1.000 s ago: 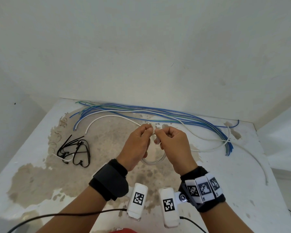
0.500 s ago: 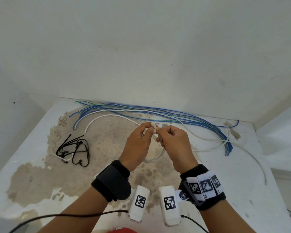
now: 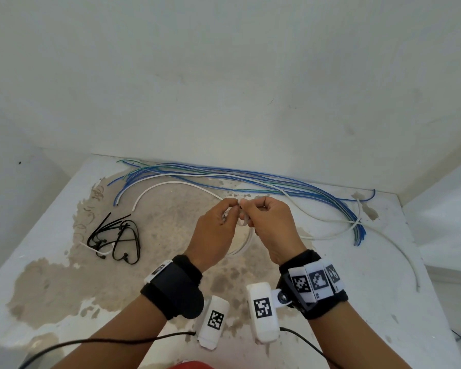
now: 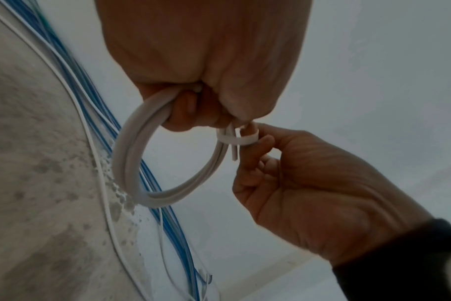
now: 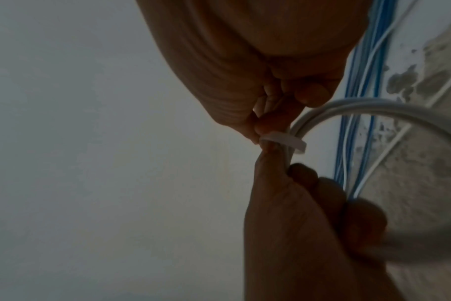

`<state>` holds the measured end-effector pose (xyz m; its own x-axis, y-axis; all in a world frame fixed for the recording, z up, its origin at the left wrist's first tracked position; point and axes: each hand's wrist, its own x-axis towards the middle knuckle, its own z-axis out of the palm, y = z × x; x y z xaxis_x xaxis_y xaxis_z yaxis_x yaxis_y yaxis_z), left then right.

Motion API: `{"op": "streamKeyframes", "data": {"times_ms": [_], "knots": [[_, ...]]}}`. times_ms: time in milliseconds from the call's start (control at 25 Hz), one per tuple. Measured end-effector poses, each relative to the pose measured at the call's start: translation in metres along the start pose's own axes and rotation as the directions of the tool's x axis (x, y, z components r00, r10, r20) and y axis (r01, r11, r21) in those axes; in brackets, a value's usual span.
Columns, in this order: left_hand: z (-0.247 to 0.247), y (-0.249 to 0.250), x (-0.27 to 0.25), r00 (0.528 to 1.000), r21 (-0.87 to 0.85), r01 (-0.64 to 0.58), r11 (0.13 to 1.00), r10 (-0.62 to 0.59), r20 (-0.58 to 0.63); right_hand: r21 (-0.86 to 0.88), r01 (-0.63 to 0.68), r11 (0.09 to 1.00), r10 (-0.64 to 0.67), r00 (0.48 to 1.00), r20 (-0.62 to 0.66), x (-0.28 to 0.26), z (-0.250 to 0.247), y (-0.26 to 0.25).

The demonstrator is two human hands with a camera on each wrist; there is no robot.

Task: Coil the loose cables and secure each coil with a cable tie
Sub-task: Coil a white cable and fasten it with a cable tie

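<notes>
A small coil of white cable hangs above the table between my two hands. My left hand grips the top of the coil with curled fingers. A white cable tie is looped round the coil's strands just beside that grip. My right hand pinches the tie between thumb and fingertips. The tie's short end sticks out below the loop. In the head view the fingers hide most of the tie.
Several loose blue and white cables lie along the back wall. One long white cable trails toward the right edge. Black cable ties and a white one lie at left. A black cord crosses the front edge.
Both hands have stayed together at the coil and lifted slightly away from me. The fingertips have shifted a little around the tie. The loose cables have not moved.
</notes>
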<state>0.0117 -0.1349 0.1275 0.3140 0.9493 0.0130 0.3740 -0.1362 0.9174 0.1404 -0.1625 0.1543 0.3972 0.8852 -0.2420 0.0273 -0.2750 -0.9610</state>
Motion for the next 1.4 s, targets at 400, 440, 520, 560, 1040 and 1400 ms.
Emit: {"op": "streamKeyframes", "data": {"times_ms": [400,440,520,560,1040,1400], "knots": [[-0.017,0.008,0.003,0.967,-0.216,0.223,0.951,-0.187,0.176,-0.181,-0.029,0.983,0.082,0.953,0.292,0.03,-0.016,-0.019],[-0.018,0.008,0.003,0.965,-0.221,0.224,0.949,-0.185,0.184,-0.181,-0.055,0.982,0.107,0.949,0.296,0.03,-0.016,-0.021],[-0.019,0.007,0.003,0.964,-0.21,0.215,0.954,-0.173,0.201,-0.174,-0.114,0.978,0.161,0.944,0.288,0.028,-0.015,-0.027],[-0.019,0.008,0.002,0.964,-0.198,0.208,0.958,-0.166,0.208,-0.164,-0.133,0.978,0.174,0.946,0.274,0.028,-0.014,-0.031],[-0.039,0.008,0.011,0.916,-0.443,0.382,0.811,-0.27,0.296,-0.212,-0.264,0.941,0.332,0.846,0.417,0.017,-0.02,-0.015],[-0.035,0.011,0.013,0.862,-0.509,0.503,0.699,-0.358,0.359,-0.026,-0.105,0.994,0.107,0.906,0.41,0.009,-0.018,0.001]]}}
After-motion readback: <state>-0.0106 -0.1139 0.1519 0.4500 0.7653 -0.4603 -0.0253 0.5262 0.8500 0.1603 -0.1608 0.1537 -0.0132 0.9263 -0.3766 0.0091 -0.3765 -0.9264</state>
